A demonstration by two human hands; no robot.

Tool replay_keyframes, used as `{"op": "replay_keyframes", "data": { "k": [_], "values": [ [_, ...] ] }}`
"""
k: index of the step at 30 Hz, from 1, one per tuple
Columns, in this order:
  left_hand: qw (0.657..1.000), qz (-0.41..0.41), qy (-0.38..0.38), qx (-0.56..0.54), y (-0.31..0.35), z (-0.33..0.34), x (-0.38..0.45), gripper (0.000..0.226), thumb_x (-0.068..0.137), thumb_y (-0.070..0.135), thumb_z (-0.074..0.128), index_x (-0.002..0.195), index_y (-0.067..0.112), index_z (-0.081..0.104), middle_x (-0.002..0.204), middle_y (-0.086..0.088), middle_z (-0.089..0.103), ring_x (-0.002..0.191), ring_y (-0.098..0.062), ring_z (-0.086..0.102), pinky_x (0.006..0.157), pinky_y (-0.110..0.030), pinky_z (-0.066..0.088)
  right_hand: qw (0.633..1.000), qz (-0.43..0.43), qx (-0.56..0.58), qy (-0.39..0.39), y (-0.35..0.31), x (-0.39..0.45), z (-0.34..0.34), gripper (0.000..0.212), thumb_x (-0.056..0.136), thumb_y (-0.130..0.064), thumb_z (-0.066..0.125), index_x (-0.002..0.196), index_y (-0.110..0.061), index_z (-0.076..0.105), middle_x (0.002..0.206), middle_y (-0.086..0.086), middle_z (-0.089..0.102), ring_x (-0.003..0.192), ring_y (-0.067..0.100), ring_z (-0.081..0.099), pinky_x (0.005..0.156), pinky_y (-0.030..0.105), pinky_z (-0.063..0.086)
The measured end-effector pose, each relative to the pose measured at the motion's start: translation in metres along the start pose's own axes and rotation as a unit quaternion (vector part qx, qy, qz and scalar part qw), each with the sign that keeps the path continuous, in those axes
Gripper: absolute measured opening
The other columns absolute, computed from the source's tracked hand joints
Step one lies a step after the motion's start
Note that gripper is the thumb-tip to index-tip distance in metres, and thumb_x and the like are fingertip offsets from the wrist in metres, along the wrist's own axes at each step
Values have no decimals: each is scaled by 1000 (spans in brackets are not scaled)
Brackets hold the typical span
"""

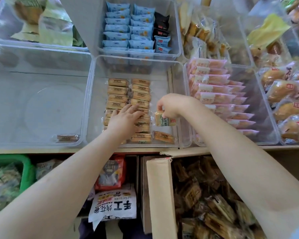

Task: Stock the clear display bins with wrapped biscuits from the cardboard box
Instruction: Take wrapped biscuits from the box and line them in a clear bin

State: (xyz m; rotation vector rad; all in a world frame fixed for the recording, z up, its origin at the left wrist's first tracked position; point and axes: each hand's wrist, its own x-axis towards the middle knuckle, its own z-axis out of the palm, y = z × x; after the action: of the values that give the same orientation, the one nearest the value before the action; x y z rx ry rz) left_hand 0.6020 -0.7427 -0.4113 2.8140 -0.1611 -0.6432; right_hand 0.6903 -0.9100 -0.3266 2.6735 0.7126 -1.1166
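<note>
- Hanging from the curled right hand [169, 107], a biscuit [164, 120] is pinched by its top edge.
- Stacked packs [140, 94] in the bin [178, 100] are pressed by the flat, open left hand [124, 118].
- The box [160, 187] is seen below.

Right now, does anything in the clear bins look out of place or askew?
Yes. One wrapped biscuit pack lies alone in the front corner of the otherwise bare left bin, while its matches sit in neat rows in the middle bin. It looks misplaced.
</note>
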Motion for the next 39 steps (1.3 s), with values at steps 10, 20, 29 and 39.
{"op": "replay_keyframes", "data": {
  "k": [10,20,29,39],
  "values": [
    [1000,1,-3,-8,0,0,-2,69,95,49,60,154,41,25,168,9,6,155,-19,2,123,-58,10,998,-30,13,-54,-5,7,19,40,94,-22,70,133,-16,60,127,3,61,103,19,56,82,31,45],
    [999,4,-30,20,1,1,-3,105,74,62,77,157,38,17,168,8,0,155,-21,-3,122,-59,10,996,-25,71,-39,3,16,30,41,88,-23,77,126,-20,60,115,-2,57,104,21,56,82,32,46],
    [1000,1,-19,1,-1,0,-2,90,83,52,73,155,39,21,168,9,3,155,-19,0,123,-58,10,999,-20,29,-17,3,28,38,43,85,-19,80,123,-20,61,119,1,64,100,21,58,77,31,46],
    [1000,-4,-22,-3,-1,0,-1,85,86,50,71,155,39,23,168,11,2,155,-17,-1,123,-57,10,996,-49,-1,-72,4,22,26,42,85,-28,80,120,-16,60,113,2,62,103,24,62,79,33,51]
  ]
}}
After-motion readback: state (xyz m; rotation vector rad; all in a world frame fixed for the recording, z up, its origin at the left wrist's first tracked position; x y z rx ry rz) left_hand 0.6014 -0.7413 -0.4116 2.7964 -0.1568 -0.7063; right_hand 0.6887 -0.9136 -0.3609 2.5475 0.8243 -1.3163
